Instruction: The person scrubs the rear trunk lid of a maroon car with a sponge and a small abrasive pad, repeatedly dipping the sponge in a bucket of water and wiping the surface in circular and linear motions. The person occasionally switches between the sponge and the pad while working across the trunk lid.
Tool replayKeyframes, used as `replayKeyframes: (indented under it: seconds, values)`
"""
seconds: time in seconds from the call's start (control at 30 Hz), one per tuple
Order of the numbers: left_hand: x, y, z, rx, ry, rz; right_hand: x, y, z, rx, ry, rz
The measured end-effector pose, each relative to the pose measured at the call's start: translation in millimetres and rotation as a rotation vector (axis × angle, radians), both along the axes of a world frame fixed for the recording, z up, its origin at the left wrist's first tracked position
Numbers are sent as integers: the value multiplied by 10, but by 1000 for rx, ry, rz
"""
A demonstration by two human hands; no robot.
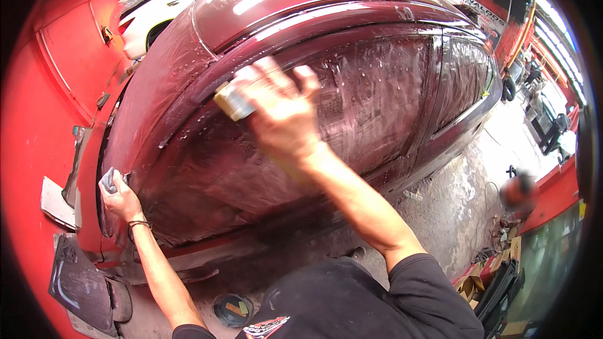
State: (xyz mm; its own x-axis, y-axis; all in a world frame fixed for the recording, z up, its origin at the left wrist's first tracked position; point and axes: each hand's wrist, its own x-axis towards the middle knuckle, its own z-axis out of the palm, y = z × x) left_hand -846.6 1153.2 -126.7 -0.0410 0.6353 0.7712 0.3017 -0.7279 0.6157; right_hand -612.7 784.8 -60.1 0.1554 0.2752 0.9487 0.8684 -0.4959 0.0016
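Yellow-edged block (230,104), pale on its upper face, sits in the head view at the left side of the person's right hand (279,103), whose fingers are clamped on it. Hand and block are blurred, so whether the block presses on the bodywork cannot be told. Block and hand are over the curved roof edge of a maroon car (314,1); above the hand, the roof is wet and speckled with pale drops. To the right of this hand, cloudy plastic film (380,94) covers a side window, streaked with reddish residue.

Well below and to the left of the right hand, the left hand (122,201) is closed around a crumpled grey wad (112,179) at the near left end of the car. A dark bracelet (139,222) circles the wrist just below it. Farther below the left hand leans a dark panel (81,282), while a round bucket (218,314) stands on the floor below and to its right. Far above the left hand, part of a white car (139,34) shows behind the maroon one.
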Motion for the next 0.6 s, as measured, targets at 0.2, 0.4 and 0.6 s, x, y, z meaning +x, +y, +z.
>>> replayKeyframes:
  seconds: [0.2, 0.4, 0.6]
  values:
    - [-67, 33, 13, -9, 1, -3, 961, -1140, 324, -55, -96, -231]
    - [102, -5, 9, -60, -36, -50, 892, -952, 242, 194, 57, -308]
    - [-329, 468, -80, -215, -235, -353, 787, -850, 281, -65, -76, -71]
